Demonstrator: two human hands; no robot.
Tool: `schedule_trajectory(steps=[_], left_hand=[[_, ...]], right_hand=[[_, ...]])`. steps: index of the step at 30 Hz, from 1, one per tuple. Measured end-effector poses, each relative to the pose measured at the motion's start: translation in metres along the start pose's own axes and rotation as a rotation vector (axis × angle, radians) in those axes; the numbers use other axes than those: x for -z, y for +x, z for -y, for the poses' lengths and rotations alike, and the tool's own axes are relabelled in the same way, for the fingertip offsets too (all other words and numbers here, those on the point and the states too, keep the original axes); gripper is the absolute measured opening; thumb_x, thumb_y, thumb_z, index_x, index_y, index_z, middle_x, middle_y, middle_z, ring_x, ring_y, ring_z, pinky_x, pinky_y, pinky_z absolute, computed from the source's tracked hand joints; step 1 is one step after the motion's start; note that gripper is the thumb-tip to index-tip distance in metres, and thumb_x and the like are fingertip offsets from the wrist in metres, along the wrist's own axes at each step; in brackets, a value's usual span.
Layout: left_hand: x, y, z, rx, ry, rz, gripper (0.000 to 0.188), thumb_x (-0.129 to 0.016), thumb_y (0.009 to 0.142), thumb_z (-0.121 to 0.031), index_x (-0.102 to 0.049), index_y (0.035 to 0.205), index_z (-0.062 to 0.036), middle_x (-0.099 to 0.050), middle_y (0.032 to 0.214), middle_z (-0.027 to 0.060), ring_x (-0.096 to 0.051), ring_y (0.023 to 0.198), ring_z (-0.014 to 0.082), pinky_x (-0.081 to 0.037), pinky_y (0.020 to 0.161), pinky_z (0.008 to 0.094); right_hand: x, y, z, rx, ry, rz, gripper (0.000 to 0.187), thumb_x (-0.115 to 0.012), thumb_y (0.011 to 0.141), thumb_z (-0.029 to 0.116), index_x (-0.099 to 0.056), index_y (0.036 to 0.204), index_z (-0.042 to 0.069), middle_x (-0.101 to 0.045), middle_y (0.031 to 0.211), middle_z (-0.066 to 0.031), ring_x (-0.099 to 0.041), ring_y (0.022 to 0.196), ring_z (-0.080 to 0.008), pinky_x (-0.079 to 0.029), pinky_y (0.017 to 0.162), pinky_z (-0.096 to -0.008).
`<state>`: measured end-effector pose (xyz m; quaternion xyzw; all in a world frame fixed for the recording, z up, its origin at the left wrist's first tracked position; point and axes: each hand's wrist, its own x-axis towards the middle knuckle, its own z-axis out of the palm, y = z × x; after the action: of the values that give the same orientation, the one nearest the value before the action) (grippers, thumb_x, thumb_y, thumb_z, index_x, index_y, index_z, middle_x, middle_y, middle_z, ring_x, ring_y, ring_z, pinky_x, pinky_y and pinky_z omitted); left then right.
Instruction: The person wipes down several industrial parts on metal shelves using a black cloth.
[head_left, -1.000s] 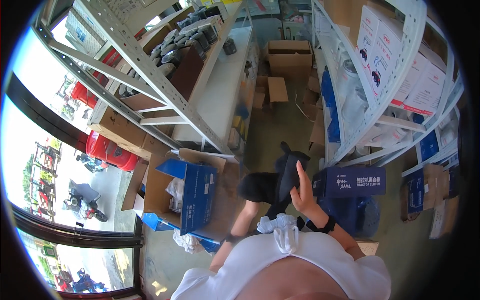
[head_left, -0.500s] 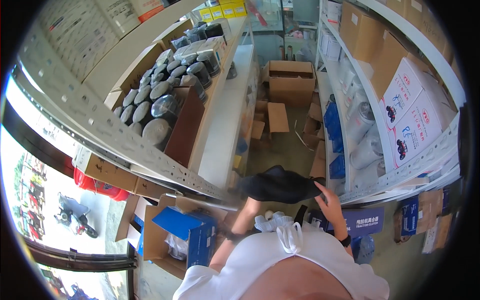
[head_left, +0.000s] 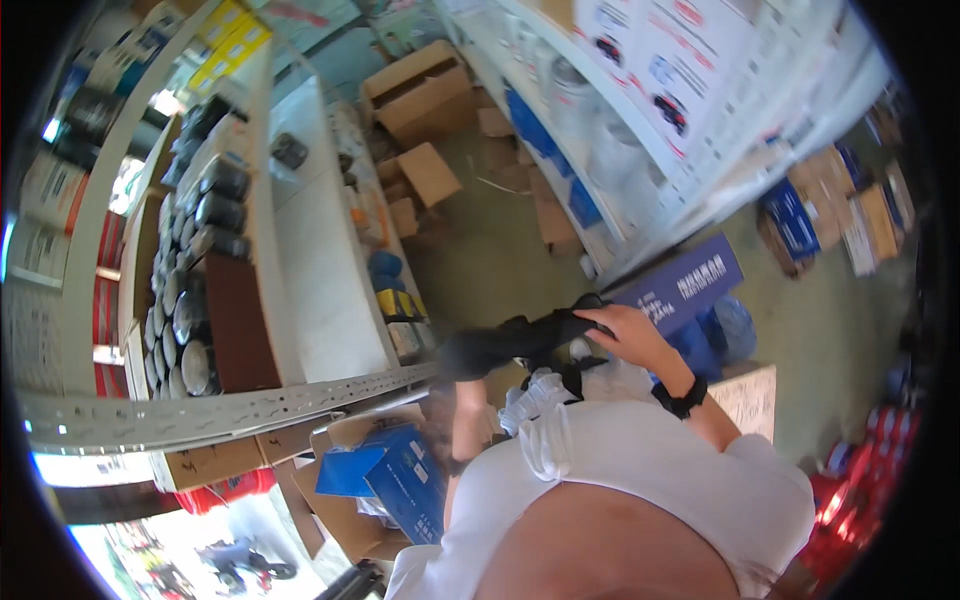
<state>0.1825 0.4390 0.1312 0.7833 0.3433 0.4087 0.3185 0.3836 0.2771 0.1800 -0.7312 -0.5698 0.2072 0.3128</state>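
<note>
Looking down through the head camera, I have a white metal shelf (head_left: pixel 330 300) running along the left and another white shelf (head_left: pixel 740 165) along the right, with a strip of greenish floor (head_left: pixel 465 270) between them. The wearer's white top (head_left: pixel 640 445) fills much of my lower view. Up the aisle I make out an open cardboard box (head_left: pixel 425 115) on the floor. White printed cartons (head_left: pixel 680 70) sit on the right shelf, and below its near end I see a purple box (head_left: pixel 690 285) on the floor. A blue box (head_left: pixel 410 480) with its flap raised stands at the lower left. Rows of dark canisters (head_left: pixel 175 320) with grey round tops are packed on the left shelf.

In front of the white top, the black cloth (head_left: pixel 530 337) stretches between the two hands, held up above the floor. It covers the left hand (head_left: pixel 474 357), so I cannot tell how far those fingers are open or what they grip; only the bare forearm shows below it. The right hand (head_left: pixel 625 335) is bare, its fingers closed over the cloth's far end. A black wristband (head_left: pixel 682 400) circles the right wrist.
</note>
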Motion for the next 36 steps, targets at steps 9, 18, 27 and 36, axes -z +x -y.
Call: schedule_trajectory(steps=[9,18,27,36], left_hand=[[-0.024,-0.032,-0.007,-0.082,-0.085,0.040,0.009,-0.058,0.072,-0.008,-0.065,0.074,-0.0024,-0.062,0.071,0.0110,-0.060,0.064,0.0210,-0.047,0.059,0.0272],[-0.011,-0.046,0.005,-0.120,-0.141,0.038,0.011,-0.056,0.072,-0.007,-0.065,0.077,-0.0019,-0.063,0.072,0.0100,-0.060,0.066,0.0220,-0.047,0.060,0.0280],[0.019,-0.043,0.025,-0.020,-0.203,-0.025,0.012,-0.055,0.073,-0.005,-0.064,0.079,0.0000,-0.063,0.074,0.0106,-0.060,0.068,0.0220,-0.047,0.062,0.0269],[0.053,-0.025,0.001,-0.035,-0.074,-0.213,0.009,-0.055,0.070,-0.005,-0.062,0.075,-0.0015,-0.060,0.070,0.0101,-0.058,0.063,0.0223,-0.045,0.059,0.0270]], right_hand=[[-0.008,-0.078,0.006,-0.188,-0.010,-0.069,0.024,-0.056,0.076,0.021,-0.060,0.097,0.010,-0.058,0.073,-0.0115,-0.055,0.071,-0.0282,-0.044,0.063,-0.0376],[-0.035,-0.117,0.050,-0.332,-0.080,-0.227,0.030,-0.055,0.078,0.018,-0.055,0.106,0.009,-0.058,0.079,-0.0126,-0.054,0.074,-0.0298,-0.043,0.066,-0.0377],[-0.030,-0.095,0.071,-0.196,-0.139,-0.186,0.039,-0.054,0.078,0.015,-0.048,0.116,0.010,-0.054,0.077,-0.0118,-0.053,0.074,-0.0291,-0.042,0.065,-0.0356],[-0.037,-0.009,0.062,0.142,-0.135,-0.105,0.040,-0.054,0.076,0.011,-0.049,0.115,0.011,-0.053,0.077,-0.0083,-0.053,0.074,-0.0264,-0.044,0.065,-0.0342]])
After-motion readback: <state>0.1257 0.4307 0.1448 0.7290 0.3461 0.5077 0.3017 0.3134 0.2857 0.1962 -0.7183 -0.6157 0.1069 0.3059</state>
